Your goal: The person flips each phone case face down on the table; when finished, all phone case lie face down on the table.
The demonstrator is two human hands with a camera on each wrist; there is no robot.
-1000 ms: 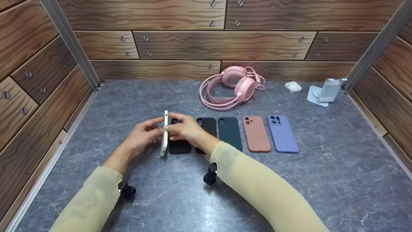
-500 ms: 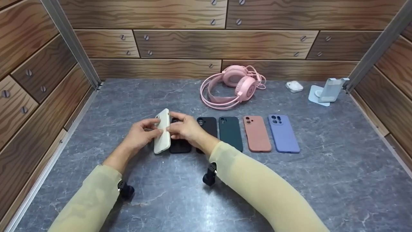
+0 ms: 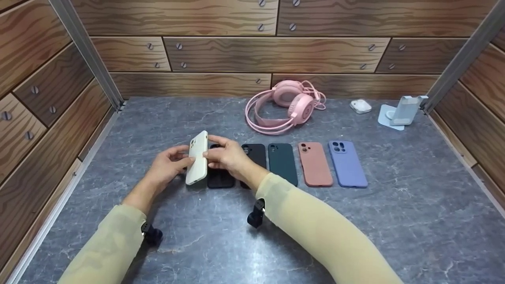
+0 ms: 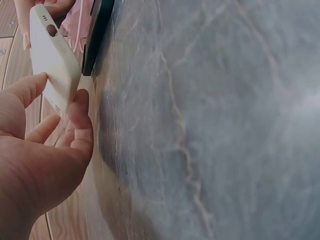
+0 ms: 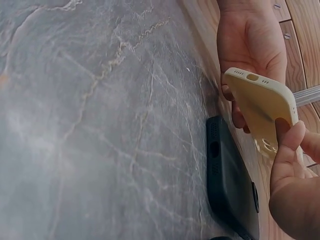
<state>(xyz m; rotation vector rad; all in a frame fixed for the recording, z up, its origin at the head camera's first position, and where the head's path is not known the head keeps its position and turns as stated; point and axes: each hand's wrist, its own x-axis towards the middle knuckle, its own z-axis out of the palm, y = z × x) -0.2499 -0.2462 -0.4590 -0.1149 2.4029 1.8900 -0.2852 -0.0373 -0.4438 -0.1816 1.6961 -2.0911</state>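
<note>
A cream phone case (image 3: pixel 198 157) is held tilted above the table, its back with the camera openings turned toward the left. In the right wrist view its hollow inside shows, with nothing in it. My right hand (image 3: pixel 230 157) pinches the right long edge, thumb (image 5: pixel 289 142) reaching over the rim. On the other side my left hand (image 3: pixel 163 167) holds the left edge, its thumb (image 4: pixel 30 89) on the back and the fingers curled under. A black phone case (image 3: pixel 221 179) lies just right of the cream one, partly hidden by my right hand.
To the right in a row lie another black case (image 3: pixel 256 152), a dark green case (image 3: pixel 282 161), a pink case (image 3: pixel 315 165) and a blue case (image 3: pixel 348 165). Farther back are pink headphones (image 3: pixel 290 106), a small white item (image 3: pixel 360 106) and a light stand (image 3: pixel 404 112).
The cream case has turned from edge-on so its back now faces up and left. My left hand has shifted slightly left with it; the right hand has hardly moved.
</note>
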